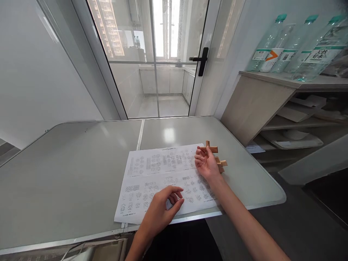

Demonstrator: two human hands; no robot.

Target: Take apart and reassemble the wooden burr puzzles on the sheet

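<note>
My right hand (206,162) is turned palm up over the right side of a printed paper sheet (163,178). Its thumb and fingers are closed on small wooden pieces (213,149) that form a cross shape, probably notched puzzle blocks. Just past the wrist, more wooden blocks (221,164), joined crosswise, are partly hidden by that hand. My left hand (165,203) hovers over or rests on the sheet's lower middle, thumb and curled fingers apart, with nothing between them. Rows of small line drawings cover the sheet.
The sheet lies on a grey table (67,174) with a metal edge. Behind it stands a glass door with a black handle (202,61). At right, a wooden shelf unit (255,105) carries several plastic water bottles (288,54); papers lie on its lower shelves.
</note>
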